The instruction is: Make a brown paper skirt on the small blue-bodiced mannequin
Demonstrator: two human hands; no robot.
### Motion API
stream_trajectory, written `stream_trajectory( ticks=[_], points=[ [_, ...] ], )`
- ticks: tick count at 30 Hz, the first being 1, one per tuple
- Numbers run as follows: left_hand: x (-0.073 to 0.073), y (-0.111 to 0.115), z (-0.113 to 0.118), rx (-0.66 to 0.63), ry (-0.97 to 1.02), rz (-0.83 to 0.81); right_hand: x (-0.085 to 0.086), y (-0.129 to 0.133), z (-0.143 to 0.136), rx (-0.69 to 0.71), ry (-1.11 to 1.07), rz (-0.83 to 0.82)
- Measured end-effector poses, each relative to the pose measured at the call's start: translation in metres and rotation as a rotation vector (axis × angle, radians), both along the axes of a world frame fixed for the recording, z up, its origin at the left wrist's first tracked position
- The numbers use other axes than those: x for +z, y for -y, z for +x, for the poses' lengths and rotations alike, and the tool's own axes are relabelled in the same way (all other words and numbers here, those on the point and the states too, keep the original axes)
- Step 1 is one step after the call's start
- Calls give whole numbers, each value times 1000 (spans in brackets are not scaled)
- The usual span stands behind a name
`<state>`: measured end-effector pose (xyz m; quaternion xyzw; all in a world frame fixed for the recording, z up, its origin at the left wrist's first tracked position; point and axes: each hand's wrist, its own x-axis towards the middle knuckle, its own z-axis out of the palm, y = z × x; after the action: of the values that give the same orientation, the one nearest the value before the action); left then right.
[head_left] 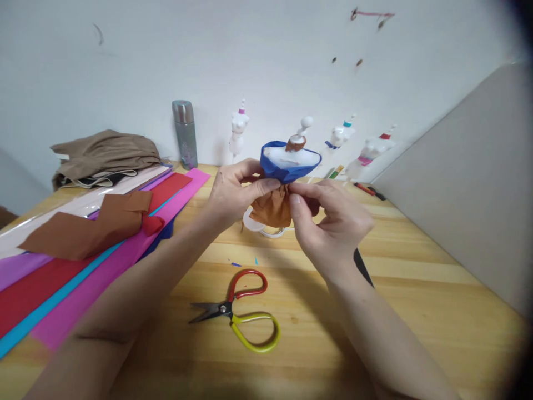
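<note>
A small white dress-form mannequin (291, 160) is held up above the table, tilted toward me. Blue paper (287, 176) wraps its chest, and a brown band circles its neck. Below the blue, gathered brown paper (272, 210) flares out like a skirt. My left hand (233, 191) is closed round the mannequin's waist, thumb over the seam between blue and brown. With thumb and forefinger my right hand (333, 219) pinches the brown paper at the waist. Scissors (225, 308) with one red and one yellow handle lie spread on the table in front.
Coloured paper sheets (183, 208) and a brown paper piece (120, 222) cover the left side. Behind them are folded brown cloth (108, 153) and a grey flask (186, 139). Along the wall stand more small mannequins (238, 133). A grey panel (466, 178) bounds the right.
</note>
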<state>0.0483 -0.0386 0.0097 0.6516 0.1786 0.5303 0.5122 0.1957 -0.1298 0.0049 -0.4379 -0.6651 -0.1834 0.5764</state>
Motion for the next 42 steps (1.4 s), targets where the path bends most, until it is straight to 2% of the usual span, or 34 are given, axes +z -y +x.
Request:
stream_trajectory(
  ticks=[8,17,23,29,33,37,40,42],
  points=[
    [-1,0,1,10,12,-8,1,-1,-3,62,2,8],
    [0,-2,-1,42,14,-66,-13,-8,0,-34,234,119],
    [6,-2,-5,29,51,-68,-2,-1,0,104,52,106],
    [6,-4,-6,-3,23,-60,3,-1,3,159,114,26],
    [7,-10,-10,8,54,-34,5,0,11,142,-39,75],
    [9,-19,-18,2,133,-57,7,4,19,157,-191,-88],
    [11,-23,-23,-9,165,-88,7,5,19,196,-188,-200],
    [12,-25,-26,-24,186,-103,7,4,18,195,-211,-216]
  ],
)
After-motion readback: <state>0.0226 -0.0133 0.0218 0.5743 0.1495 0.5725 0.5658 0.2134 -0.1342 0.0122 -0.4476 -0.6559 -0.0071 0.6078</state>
